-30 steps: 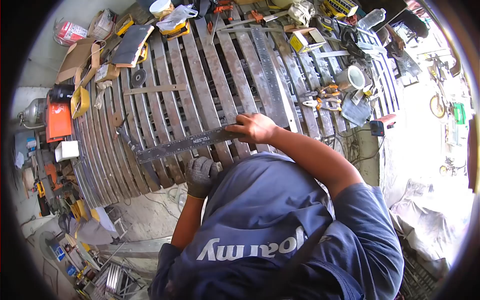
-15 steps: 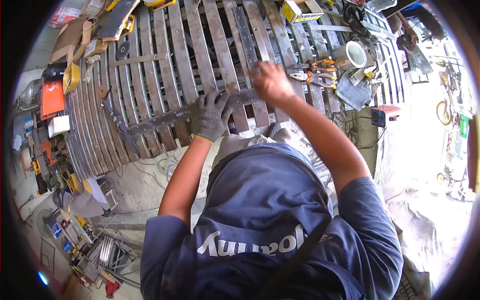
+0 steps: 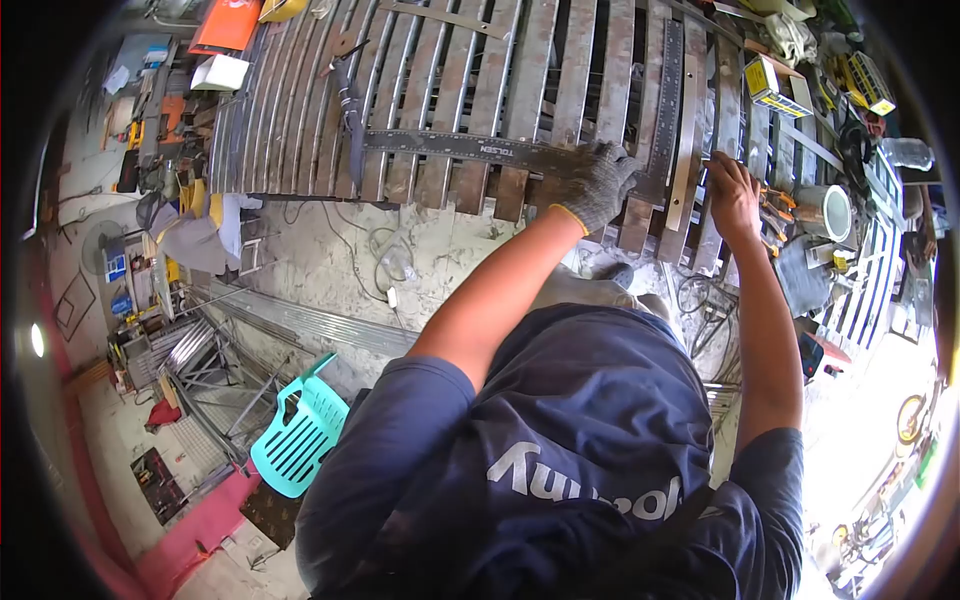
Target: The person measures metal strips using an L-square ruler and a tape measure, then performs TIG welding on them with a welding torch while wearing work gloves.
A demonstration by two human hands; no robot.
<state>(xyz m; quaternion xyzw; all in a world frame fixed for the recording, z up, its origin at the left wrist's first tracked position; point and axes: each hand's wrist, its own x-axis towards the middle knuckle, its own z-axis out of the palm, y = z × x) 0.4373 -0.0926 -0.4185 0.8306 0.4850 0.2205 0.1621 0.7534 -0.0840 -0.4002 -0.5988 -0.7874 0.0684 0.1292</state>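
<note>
My left hand (image 3: 600, 186), in a grey knit glove, presses over the corner of a dark framing square (image 3: 455, 147) marked TOLSEN, fingers bent onto it. One arm of the square runs left across the metal slats, the other points away from me. Beside that arm lies a narrow flat metal bar (image 3: 685, 145) with small holes. My bare right hand (image 3: 735, 197) is just right of the bar, above the slats, its fingers curled together. Something small and dark shows at the fingertips, too small to name.
The slatted metal workbench (image 3: 490, 185) carries a dark folded tool (image 3: 350, 115) at left. Orange-handled pliers (image 3: 776, 212), a white bucket (image 3: 824, 212) and a yellow box (image 3: 777, 86) lie at right. A turquoise plastic chair (image 3: 300, 430) and metal tubing (image 3: 300, 318) are behind at left.
The view has swung, so the bench appears further right and higher. My right hand has moved from the square to right of the flat bar. My left hand stays on the square.
</note>
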